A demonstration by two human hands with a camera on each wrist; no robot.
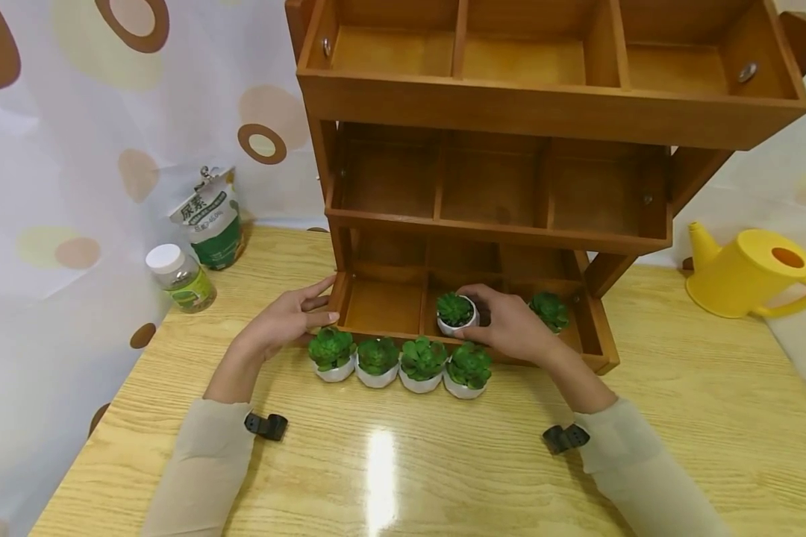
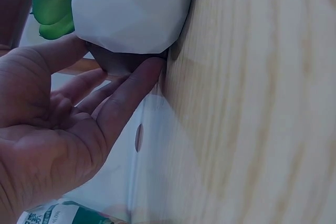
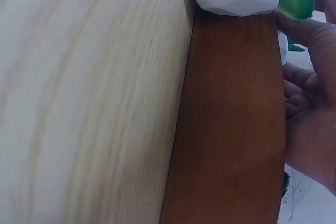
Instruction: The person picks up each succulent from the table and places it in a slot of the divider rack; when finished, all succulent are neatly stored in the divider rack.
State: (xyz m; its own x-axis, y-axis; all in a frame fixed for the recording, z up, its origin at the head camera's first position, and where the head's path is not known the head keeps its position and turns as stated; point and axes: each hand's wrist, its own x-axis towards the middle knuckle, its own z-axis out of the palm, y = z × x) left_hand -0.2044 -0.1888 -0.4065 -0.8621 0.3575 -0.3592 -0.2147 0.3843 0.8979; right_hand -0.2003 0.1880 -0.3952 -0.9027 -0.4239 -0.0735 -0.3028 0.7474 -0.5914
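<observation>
My right hand [image 1: 513, 322] holds a small potted succulent [image 1: 455, 310] in a white faceted pot, in the bottom tier's middle compartment. In the right wrist view, the front board [image 3: 231, 119] hides most of that pot. At the left end of the wooden shelf [image 1: 410, 239], my left hand [image 1: 287, 322] rests its extended fingers against the bottom tier's corner. The left wrist view shows a fingertip [image 2: 152, 66] low on that end, close to the table. Another succulent [image 1: 548, 312] sits in the right compartment, partly behind my right hand.
Several potted succulents [image 1: 422, 364] stand in a row on the table [image 1: 322, 462] before the shelf. To the left are a white-lidded jar [image 1: 183, 280] and a clipped green-and-white bag [image 1: 211, 220]. A yellow watering can [image 1: 745, 272] stands at the right. Upper tiers overhang the bottom one.
</observation>
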